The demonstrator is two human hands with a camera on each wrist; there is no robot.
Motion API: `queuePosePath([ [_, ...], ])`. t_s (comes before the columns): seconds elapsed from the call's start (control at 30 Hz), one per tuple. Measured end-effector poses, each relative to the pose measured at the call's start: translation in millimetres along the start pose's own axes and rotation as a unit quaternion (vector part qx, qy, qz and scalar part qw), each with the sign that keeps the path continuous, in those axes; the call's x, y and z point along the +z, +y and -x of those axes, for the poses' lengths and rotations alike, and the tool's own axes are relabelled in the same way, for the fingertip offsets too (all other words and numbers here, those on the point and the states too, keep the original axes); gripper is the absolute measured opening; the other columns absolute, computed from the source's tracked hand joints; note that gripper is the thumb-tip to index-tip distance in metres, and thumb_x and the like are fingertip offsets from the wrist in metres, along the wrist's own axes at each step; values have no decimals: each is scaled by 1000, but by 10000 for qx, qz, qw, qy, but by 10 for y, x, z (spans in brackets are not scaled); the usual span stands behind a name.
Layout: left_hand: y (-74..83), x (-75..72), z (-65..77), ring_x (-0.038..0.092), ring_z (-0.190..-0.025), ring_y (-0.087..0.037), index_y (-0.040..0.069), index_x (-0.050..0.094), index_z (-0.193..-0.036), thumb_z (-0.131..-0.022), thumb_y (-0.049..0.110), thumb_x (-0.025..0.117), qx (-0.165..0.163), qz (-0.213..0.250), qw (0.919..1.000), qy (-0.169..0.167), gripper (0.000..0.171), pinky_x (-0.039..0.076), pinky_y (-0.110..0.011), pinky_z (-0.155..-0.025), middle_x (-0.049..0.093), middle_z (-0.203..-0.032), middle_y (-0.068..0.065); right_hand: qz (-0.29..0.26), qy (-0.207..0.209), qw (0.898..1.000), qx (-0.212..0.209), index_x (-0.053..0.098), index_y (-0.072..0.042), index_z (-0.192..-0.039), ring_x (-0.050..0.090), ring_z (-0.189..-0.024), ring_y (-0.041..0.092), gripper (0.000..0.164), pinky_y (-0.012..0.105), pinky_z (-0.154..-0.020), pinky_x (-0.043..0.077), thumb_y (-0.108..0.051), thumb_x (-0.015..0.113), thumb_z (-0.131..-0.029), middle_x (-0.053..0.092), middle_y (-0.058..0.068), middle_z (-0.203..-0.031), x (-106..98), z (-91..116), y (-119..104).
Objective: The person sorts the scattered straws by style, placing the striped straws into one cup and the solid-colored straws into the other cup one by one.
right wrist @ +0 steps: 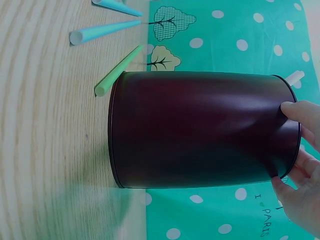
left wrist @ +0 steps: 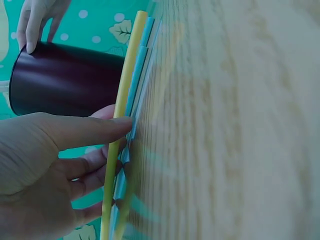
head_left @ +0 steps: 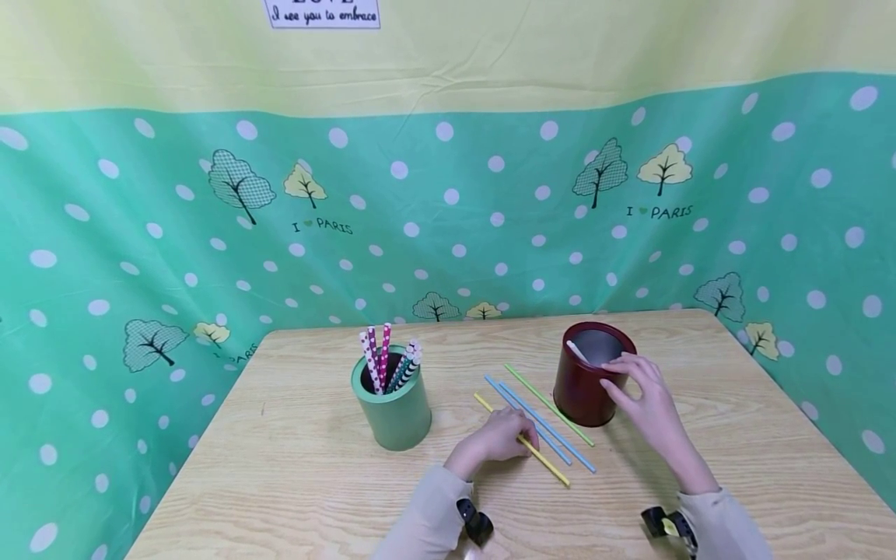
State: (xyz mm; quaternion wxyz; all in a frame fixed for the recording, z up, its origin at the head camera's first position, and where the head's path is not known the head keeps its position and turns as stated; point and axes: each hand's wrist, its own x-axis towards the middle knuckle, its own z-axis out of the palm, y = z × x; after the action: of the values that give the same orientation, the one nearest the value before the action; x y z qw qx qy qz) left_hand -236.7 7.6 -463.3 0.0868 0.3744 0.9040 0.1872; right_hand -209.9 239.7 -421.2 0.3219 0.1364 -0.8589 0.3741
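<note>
My left hand [head_left: 498, 435] pinches a yellow straw [head_left: 553, 469] low over the table, its thumb across the straw and fingers behind it in the left wrist view. Close beyond the hand lie two blue straws [head_left: 579, 457] and a green straw [head_left: 519, 376]. At the right, a dark red cylindrical holder [head_left: 582, 391] stands upright with a white straw [head_left: 577, 352] leaning inside. My right hand [head_left: 649, 393] grips its rim. In the right wrist view the thumb [right wrist: 292, 109] presses the outer wall, with other fingers partly hidden behind the rim.
Left of the loose straws stands a green cylindrical holder [head_left: 399, 420] with several patterned straws [head_left: 378, 362] upright in it. Everything rests on a wooden table [head_left: 301, 467]. A green dotted curtain [head_left: 392, 194] hangs behind and along the sides.
</note>
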Motion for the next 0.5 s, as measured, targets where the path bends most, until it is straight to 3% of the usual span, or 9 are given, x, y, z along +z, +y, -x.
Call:
queuePosePath([
  [0.27,21,-11,9,44,-80,-2,20,64,-74,-73,15,70,161,368,9983,414,8,29,-21,-73,58,-79,13,-6,60,9999,-87,63,0,-90,41,-104,31,26,8,-90,20,8,70,-66,55,15,-98,10,1,4],
  [0.5,16,-39,-8,47,-78,-1,16,64,-80,-72,11,70,451,725,9920,932,11,32,-15,-72,55,-78,9,10,73,9999,-109,63,0,-90,41,-103,31,26,9,-90,20,8,70,-66,55,15,-98,9,1,8],
])
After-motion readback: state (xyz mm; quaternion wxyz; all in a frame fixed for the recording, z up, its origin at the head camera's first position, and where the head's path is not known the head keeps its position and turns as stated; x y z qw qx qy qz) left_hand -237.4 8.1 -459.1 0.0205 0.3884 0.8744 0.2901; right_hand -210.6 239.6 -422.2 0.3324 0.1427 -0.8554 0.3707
